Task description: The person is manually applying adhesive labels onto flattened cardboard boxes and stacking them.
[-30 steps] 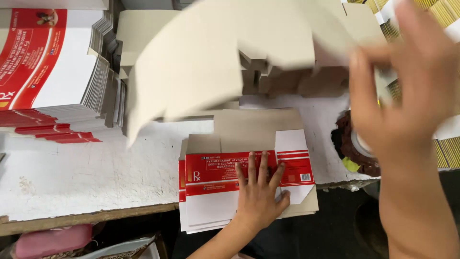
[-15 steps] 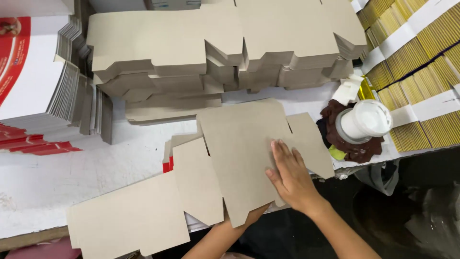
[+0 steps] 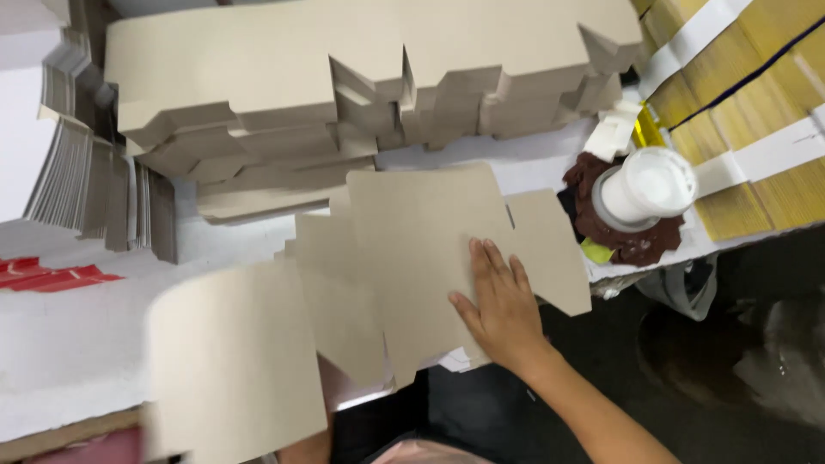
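Note:
A flat grey cardboard box blank (image 3: 412,232) lies face down on a low pile at the white table's (image 3: 69,361) front edge. My right hand (image 3: 503,309) rests flat on its right part, fingers straight and close together, palm down. The blank's left panel (image 3: 232,361) sticks out toward me past the table edge and is blurred. My left hand is hidden under that panel; only a bit of forearm (image 3: 302,442) shows beneath it.
A tall, untidy heap of grey blanks (image 3: 344,77) fills the back. A fanned stack of sheets (image 3: 94,189) and red printed cards (image 3: 51,275) lie at left. A white cup-like container (image 3: 649,185) sits on a dark brown lump at right, beside strapped yellow-brown bundles (image 3: 756,103).
A grey blank that was in the air a second ago has come down onto the red-and-white printed pile, covering it. My right hand dropped onto it and has slid slightly right.

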